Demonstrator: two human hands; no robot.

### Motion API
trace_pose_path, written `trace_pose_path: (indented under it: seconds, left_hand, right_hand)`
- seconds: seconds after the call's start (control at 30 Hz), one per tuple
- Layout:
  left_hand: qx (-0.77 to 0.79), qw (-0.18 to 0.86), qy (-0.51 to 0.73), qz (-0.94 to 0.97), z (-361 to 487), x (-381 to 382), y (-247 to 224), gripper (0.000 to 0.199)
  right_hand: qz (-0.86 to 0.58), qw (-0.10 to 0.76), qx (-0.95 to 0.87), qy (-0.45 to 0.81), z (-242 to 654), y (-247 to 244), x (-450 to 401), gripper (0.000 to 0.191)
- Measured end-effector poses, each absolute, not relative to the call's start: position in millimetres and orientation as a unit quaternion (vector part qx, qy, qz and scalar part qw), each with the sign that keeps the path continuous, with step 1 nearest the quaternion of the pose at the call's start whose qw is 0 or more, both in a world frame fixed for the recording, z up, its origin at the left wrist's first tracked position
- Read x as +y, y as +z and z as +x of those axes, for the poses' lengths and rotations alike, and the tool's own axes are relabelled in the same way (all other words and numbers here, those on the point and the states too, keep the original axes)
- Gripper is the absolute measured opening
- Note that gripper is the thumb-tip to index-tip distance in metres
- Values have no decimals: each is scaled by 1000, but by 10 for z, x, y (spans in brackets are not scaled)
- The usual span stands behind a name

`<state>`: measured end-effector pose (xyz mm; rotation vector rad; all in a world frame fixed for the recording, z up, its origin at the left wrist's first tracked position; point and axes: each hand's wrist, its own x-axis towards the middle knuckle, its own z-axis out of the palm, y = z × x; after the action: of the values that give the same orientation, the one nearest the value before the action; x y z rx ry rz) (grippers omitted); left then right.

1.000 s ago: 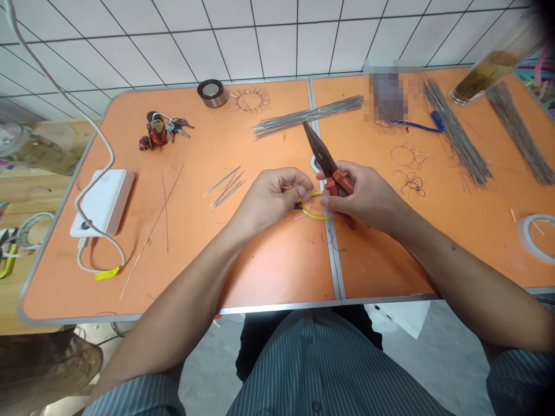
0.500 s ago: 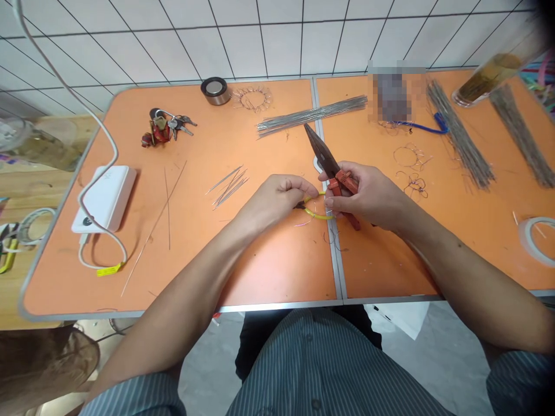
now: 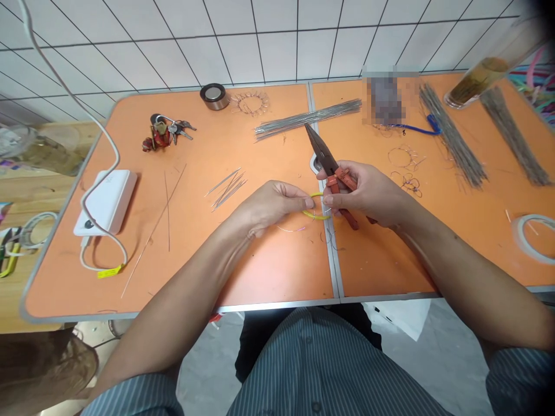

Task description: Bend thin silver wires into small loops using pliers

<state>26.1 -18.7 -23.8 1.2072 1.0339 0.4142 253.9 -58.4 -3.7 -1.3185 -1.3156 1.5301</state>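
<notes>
My left hand [image 3: 275, 207] pinches the left side of a small yellow ring [image 3: 315, 217] between thumb and fingertips, just above the table. Thin wire shows at the ring, and a fine strand with pinkish bits [image 3: 300, 229] lies below my left fingers. Long-nose pliers [image 3: 321, 149] with red handles rest in my right hand [image 3: 373, 193], their dark jaws pointing up and away. The right thumb and fingertips also meet the ring's right side. Part of the ring is hidden behind the fingers.
Short wire pieces [image 3: 229, 190] lie left of my hands. Behind are a wire bundle [image 3: 307, 119], a tape roll [image 3: 214, 96] and keys [image 3: 176, 130]. A white power bank [image 3: 106, 202] sits left; more wire bundles [image 3: 453, 138] and a glass [image 3: 477, 84] stand right.
My left thumb and fingers have shifted their pinch on the ring, now covering the dark spot at its left side. The right hand and pliers stay nearly in place. The view has tilted slightly.
</notes>
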Motion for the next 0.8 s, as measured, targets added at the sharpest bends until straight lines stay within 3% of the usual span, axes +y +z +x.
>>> trace_pose_path:
  seconds: [0.27, 0.8]
  left_hand:
    - [473, 690, 230, 497, 308, -230, -271, 33]
    - [445, 663, 380, 466, 416, -329, -335, 18]
  right_hand:
    - [-504, 366, -473, 623, 2583, -62, -549, 62]
    - [-494, 436, -477, 581, 2473, -135, -594, 64]
